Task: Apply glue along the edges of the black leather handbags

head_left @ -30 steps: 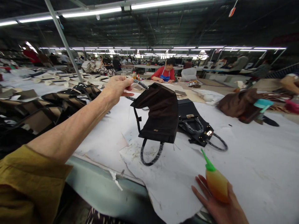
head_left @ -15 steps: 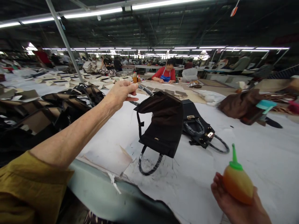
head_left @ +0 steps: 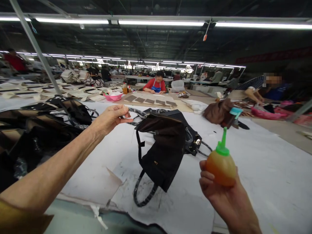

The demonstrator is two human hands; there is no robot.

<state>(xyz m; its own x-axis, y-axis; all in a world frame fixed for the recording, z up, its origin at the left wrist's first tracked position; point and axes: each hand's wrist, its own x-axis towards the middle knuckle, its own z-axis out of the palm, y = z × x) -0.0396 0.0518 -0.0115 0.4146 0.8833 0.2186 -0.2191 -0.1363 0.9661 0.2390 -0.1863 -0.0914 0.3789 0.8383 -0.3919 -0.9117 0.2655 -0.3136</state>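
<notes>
My left hand (head_left: 113, 117) pinches the plastic-wrapped handle of a black handbag (head_left: 163, 156). The bag hangs tilted over the white-covered table, its brown inside partly showing and its other handle (head_left: 146, 198) hanging down at the near end. In my right hand (head_left: 219, 195) is a round squeeze bottle (head_left: 221, 167) with a green cap and nozzle pointing up, part full of amber liquid. A second black handbag (head_left: 195, 139) with a metal clasp lies behind the first and is partly hidden by it.
Many black bags (head_left: 58, 126) are heaped on the left. A brown bag (head_left: 216, 113) lies at the back right. Across the table a person in red (head_left: 154, 85) sits near flat brown pieces (head_left: 146, 99); another person (head_left: 255, 86) leans over pink baskets (head_left: 268, 112). A metal pole (head_left: 39, 52) rises at left.
The view has turned right. My right hand has raised the squeeze bottle and brought it nearer to the bag. My left hand keeps its pinch on the handle.
</notes>
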